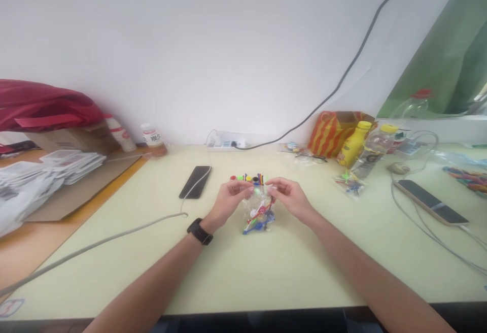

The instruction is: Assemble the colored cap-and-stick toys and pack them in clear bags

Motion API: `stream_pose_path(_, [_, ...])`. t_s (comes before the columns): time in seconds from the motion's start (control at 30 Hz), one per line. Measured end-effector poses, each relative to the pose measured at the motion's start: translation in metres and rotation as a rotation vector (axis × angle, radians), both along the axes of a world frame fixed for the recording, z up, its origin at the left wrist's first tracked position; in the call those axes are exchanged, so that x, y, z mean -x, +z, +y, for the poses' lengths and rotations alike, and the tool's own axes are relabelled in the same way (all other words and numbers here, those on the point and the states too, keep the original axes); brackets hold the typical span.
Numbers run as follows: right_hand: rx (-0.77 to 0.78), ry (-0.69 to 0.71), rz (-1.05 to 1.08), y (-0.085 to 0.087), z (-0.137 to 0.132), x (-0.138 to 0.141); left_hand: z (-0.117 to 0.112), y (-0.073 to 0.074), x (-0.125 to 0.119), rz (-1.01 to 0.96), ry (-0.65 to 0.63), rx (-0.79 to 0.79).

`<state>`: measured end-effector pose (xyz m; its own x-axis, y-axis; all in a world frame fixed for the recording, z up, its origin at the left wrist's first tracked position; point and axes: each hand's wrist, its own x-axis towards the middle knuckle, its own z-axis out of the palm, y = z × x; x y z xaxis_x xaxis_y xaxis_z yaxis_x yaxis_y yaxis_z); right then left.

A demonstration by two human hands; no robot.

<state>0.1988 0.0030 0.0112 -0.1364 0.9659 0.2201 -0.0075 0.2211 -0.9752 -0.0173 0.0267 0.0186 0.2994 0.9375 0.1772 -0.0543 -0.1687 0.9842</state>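
Observation:
My left hand [230, 197] and my right hand [288, 195] both pinch the top edge of a small clear plastic bag [259, 212] filled with small colourful plastic pieces. The bag hangs between the hands, its bottom resting on or just above the pale yellow table [243, 272]. A black watch sits on my left wrist. Just behind the hands a row of small coloured pieces [248, 177] lies on the table.
A black phone [195, 181] with a white cable lies to the left, a power strip [225, 144] at the wall. Bottles [353, 144], a striped bag [327, 133], another small bag of pieces [349, 184] and a second phone [430, 201] are on the right. Stacked packets [45, 170] lie left.

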Motion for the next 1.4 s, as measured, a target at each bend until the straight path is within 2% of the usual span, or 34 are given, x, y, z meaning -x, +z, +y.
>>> stream_pose_path(0.3, [0.009, 0.007, -0.043, 0.002, -0.005, 0.002, -0.002, -0.005, -0.001, 0.051, -0.063, -0.017])
stream_pose_path(0.57, [0.018, 0.09, -0.12, 0.004, -0.01, 0.007, -0.008, -0.003, -0.004, 0.061, -0.169, -0.046])
stream_pose_path(0.9, [0.032, 0.037, -0.113, 0.0, 0.005, -0.012, 0.007, -0.007, 0.004, 0.069, -0.099, -0.031])
stream_pose_path(1.4, [0.041, 0.019, -0.044, 0.001, 0.006, -0.016, 0.013, -0.007, 0.011, 0.121, -0.157, -0.034])
